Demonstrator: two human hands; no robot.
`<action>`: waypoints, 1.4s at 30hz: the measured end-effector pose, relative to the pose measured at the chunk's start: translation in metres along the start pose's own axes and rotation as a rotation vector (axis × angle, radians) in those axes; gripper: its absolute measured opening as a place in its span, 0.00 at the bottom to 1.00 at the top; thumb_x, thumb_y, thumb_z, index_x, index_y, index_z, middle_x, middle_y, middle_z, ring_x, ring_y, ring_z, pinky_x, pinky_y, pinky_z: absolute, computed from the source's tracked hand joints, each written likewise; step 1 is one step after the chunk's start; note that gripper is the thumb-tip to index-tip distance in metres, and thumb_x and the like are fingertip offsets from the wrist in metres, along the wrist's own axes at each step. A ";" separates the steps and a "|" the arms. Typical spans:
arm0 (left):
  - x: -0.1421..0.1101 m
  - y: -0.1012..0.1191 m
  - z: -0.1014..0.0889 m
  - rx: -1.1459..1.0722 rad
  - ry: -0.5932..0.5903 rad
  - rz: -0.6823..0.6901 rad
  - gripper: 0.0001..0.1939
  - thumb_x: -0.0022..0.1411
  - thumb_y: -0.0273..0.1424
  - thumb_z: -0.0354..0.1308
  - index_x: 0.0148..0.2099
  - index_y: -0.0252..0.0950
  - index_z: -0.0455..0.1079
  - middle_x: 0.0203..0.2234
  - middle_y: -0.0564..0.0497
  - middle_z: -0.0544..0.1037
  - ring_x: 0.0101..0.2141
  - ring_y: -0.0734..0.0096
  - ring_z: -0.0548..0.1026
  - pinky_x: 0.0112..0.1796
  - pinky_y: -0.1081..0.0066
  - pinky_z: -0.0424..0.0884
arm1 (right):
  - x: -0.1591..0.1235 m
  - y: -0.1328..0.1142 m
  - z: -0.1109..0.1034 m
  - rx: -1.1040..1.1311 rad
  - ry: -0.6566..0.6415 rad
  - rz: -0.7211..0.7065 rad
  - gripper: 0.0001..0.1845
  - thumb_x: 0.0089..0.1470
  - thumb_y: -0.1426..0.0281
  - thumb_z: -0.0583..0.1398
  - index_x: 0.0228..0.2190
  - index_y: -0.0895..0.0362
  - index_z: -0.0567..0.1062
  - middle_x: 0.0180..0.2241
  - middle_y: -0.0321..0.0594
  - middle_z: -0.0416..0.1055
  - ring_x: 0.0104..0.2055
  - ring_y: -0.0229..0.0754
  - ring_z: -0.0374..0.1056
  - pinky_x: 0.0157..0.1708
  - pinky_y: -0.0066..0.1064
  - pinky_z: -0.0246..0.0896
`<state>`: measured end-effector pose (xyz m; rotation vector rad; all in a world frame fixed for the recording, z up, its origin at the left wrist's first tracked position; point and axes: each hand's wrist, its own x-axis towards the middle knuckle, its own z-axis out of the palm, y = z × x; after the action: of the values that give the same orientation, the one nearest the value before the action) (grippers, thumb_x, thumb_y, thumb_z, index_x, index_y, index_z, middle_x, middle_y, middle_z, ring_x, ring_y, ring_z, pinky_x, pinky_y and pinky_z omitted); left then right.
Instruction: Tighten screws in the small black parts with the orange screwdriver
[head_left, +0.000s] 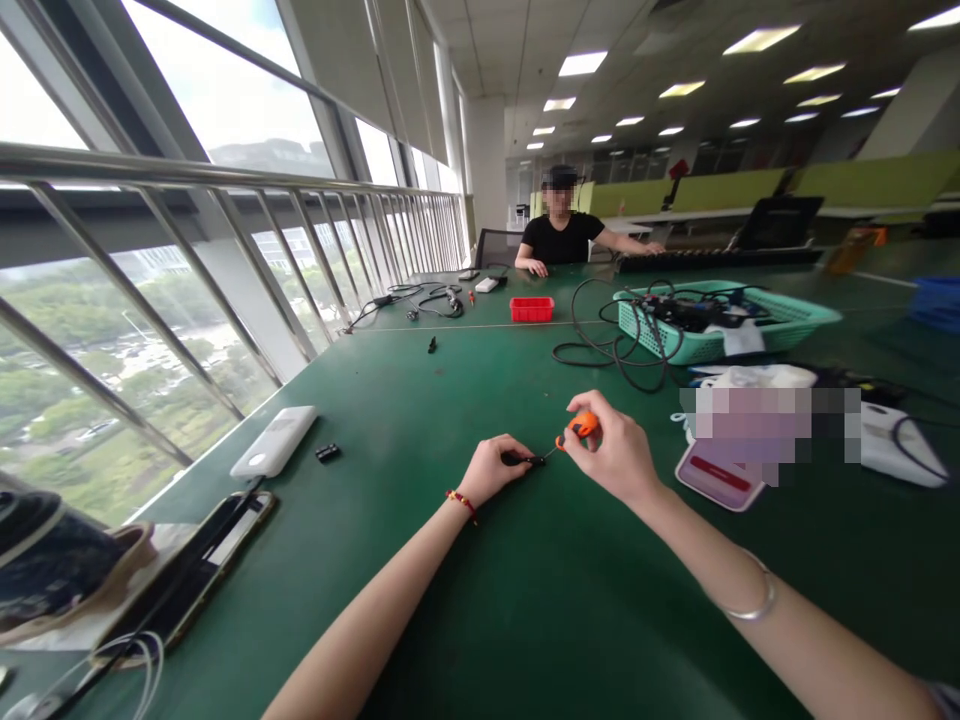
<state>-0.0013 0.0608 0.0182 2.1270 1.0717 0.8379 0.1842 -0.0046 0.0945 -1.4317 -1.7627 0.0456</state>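
On the green table (390, 560), my left hand (493, 470) pinches a small black part (534, 460) whose exact kind I cannot make out. My right hand (616, 450) grips an orange and black screwdriver (581, 426) by its handle. The thin metal shaft slants down to the left, and its tip meets the black part or sits right beside it. To the left of my hands lies another small black piece (328, 453). A third small black piece (432, 345) lies farther off.
A white power bank (276, 442), a phone (225, 560) and a dark pot (52, 560) are at left. A teal basket (795, 325) of cables, a red tray (532, 309) and a phone in a pinkish case (720, 472) lie beyond or right. A person (559, 238) sits opposite.
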 end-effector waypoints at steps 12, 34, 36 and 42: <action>0.000 -0.002 -0.003 -0.027 -0.009 -0.018 0.07 0.49 0.26 0.59 0.33 0.35 0.76 0.30 0.51 0.76 0.32 0.72 0.73 0.37 0.73 0.71 | 0.004 -0.002 -0.005 0.015 -0.062 0.058 0.08 0.49 0.63 0.55 0.32 0.51 0.67 0.18 0.31 0.68 0.20 0.39 0.66 0.20 0.26 0.53; 0.002 -0.002 -0.002 -0.042 -0.032 -0.050 0.07 0.49 0.25 0.59 0.33 0.33 0.73 0.30 0.51 0.76 0.33 0.73 0.73 0.38 0.72 0.70 | -0.006 0.003 0.006 0.149 -0.077 0.005 0.12 0.52 0.63 0.55 0.21 0.55 0.67 0.25 0.35 0.66 0.27 0.36 0.64 0.27 0.26 0.56; 0.002 -0.002 -0.002 -0.049 -0.029 -0.050 0.07 0.49 0.25 0.59 0.33 0.33 0.73 0.30 0.51 0.76 0.33 0.73 0.73 0.38 0.72 0.70 | -0.008 0.006 0.007 0.171 -0.025 -0.062 0.12 0.54 0.65 0.54 0.22 0.55 0.68 0.27 0.37 0.65 0.29 0.37 0.64 0.31 0.27 0.58; 0.001 -0.005 -0.001 -0.060 -0.015 -0.029 0.06 0.49 0.25 0.59 0.33 0.33 0.73 0.30 0.51 0.76 0.32 0.73 0.73 0.38 0.72 0.70 | -0.017 0.025 0.037 -0.159 -0.094 -0.267 0.06 0.55 0.71 0.55 0.32 0.55 0.73 0.32 0.40 0.68 0.37 0.42 0.62 0.38 0.33 0.54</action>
<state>-0.0038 0.0646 0.0155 2.0596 1.0543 0.8287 0.1811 0.0072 0.0482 -1.3096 -2.0604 -0.1741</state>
